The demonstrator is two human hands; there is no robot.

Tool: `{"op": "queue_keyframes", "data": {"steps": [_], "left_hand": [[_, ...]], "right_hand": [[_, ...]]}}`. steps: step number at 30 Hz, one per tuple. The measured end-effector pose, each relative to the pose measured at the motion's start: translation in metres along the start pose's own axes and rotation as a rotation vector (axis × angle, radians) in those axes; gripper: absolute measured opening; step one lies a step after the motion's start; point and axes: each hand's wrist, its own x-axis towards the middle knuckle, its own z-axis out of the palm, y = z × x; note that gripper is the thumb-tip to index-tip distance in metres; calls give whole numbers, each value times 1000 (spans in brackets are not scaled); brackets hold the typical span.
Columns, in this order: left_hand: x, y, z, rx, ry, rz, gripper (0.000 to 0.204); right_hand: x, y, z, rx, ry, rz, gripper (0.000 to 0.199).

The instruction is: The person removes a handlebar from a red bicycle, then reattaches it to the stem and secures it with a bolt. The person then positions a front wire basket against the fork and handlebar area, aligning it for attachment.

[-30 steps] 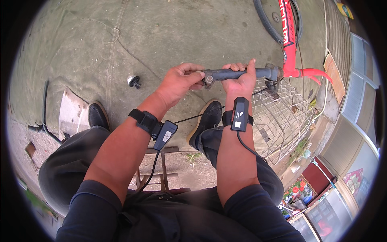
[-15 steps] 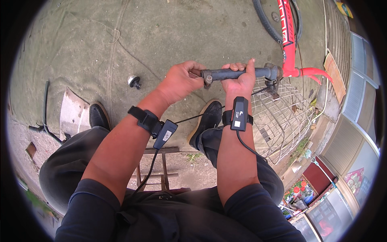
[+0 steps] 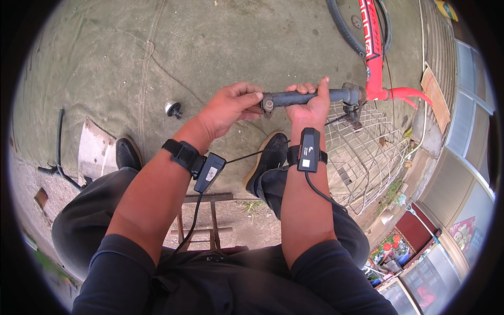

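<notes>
Covering the ground, grey-green mat (image 3: 220, 47), wire basket (image 3: 367, 152), red bicycle frame (image 3: 374, 47) nearby

An outdoor bicycle repair spot: bare concrete ground (image 3: 236, 47), a red bicycle frame (image 3: 374, 47) at one o'clock, a wire basket (image 3: 367, 157), shop fronts at four o'clock.

ground: worn grey-green concrete (image 3: 252, 47), cracked, in daylight
left: flat board (image 3: 94, 152) and dark pipe (image 3: 59, 142) on dirt
near: small wooden stool (image 3: 210, 220)
right: wire basket (image 3: 367, 152), shutter wall (image 3: 446, 47), windows (image 3: 472, 131)
</notes>
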Motion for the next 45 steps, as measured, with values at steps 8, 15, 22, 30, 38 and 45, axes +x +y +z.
{"op": "queue_keyframes", "data": {"steps": [8,15,22,30,38,45], "left_hand": [[3,-2,0,-55,-12,13,30],[3,-1,3,3,24,28,30],[3,6,-3,168,-52,48,36],[7,9,2,211,-23,50,38],[6,1,11,307,73,127,38],[3,0,13,391,133,151,40]], "right_hand": [[0,1,1,-30,20,-21,48],[2,0,-1,7,-1,7,47],[-1,0,0,26,11,17,44],[-4,0,3,29,25,13,43],[-1,0,1,28,14,23,44],[5,0,-3,-12,-7,19,48]]}}
